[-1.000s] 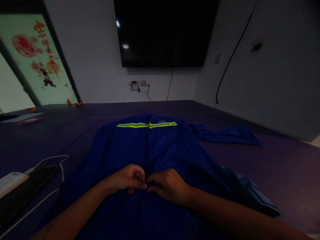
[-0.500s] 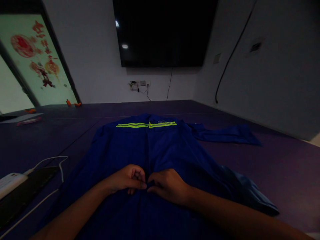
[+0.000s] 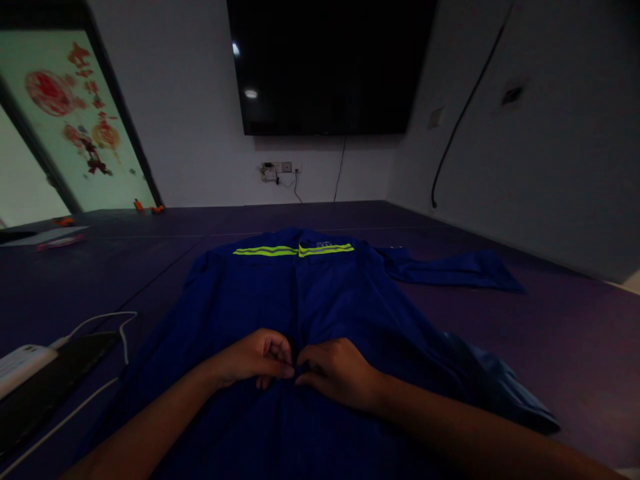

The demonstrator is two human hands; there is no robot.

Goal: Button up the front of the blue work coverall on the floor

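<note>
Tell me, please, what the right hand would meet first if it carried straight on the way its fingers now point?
The right hand points left across the blue jacket, so it would meet the left hand almost at once; their fingertips already look close to touching at the front seam.

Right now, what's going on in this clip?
A person has a blue work jacket with yellow reflective stripes spread flat on a dark purple table. The left hand and right hand meet at the jacket's front centre seam, fingertips pinching the fabric there; the dim light hides exactly what they pinch. One sleeve lies stretched out to the right. A white cable lies at the left.
</note>
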